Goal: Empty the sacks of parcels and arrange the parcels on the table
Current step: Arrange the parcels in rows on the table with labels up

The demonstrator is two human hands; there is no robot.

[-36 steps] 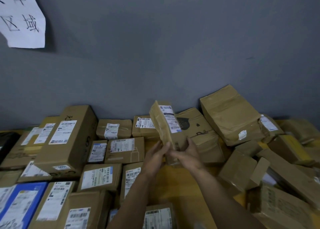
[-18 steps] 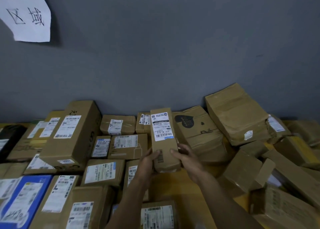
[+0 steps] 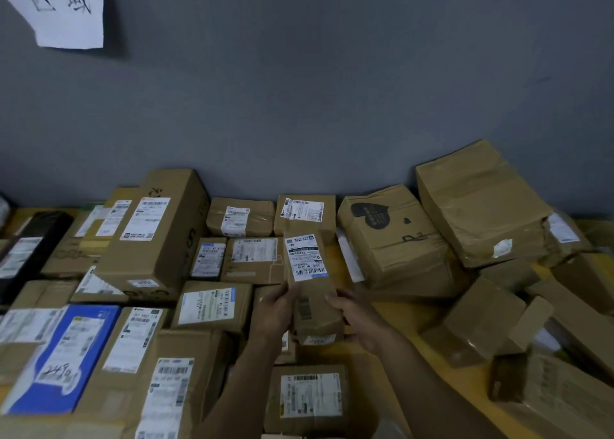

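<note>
Holding a narrow parcel over the middle of the table

Both hands clamp one narrow parcel (image 3: 312,292) by its near half; the left hand (image 3: 275,309) curls round its left edge, and the right hand (image 3: 358,322) curls round its right edge; the white label faces up at the far end, and the long side runs from near to far. Whether its near end rests on anything below cannot be told.

Left of it, labelled boxes lie flat in close rows, among them a tall box (image 3: 159,239) far left, a blue parcel (image 3: 63,355) near left and a black parcel (image 3: 30,249) at the left edge; just near the hands lies a small box (image 3: 309,395) with its label up. Right of it, a box with a dark heart print (image 3: 388,236) leans beside a large box (image 3: 478,202), with more boxes tumbled loosely beyond; a bare yellow strip of table (image 3: 398,315) shows between the two groups. A grey wall (image 3: 299,89) stands behind, with a paper sign (image 3: 66,10) at its top left.
</note>
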